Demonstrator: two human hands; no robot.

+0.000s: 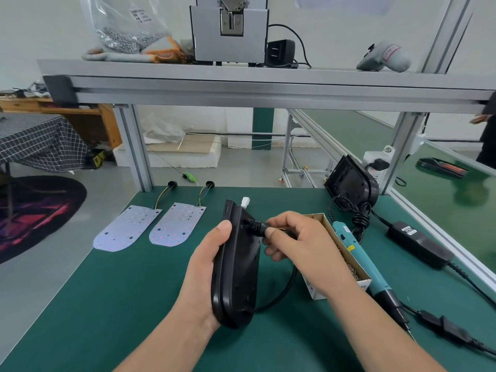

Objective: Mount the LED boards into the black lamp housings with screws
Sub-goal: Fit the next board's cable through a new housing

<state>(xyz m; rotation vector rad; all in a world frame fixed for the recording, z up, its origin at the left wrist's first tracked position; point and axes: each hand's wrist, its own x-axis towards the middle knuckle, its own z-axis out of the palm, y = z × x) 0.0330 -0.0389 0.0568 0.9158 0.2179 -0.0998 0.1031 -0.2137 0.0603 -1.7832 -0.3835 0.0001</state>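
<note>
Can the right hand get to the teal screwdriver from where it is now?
Probably, but not yet: the right hand pinches the cable plug on the black housing. The screwdriver lies just past the screw box, with nothing on top of it.

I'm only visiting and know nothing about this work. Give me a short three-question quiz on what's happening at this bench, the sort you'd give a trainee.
1. True or false: the right hand holds the teal screwdriver.
2. The left hand grips the black lamp housing. What do the right hand's fingers pinch? A) a loose screw B) the black cable fitting on the housing's side C) a glove
3. How many LED boards lie unmounted on the green mat?

Key: 1. False, it lies on the mat. 2. B. 3. Two.
</note>
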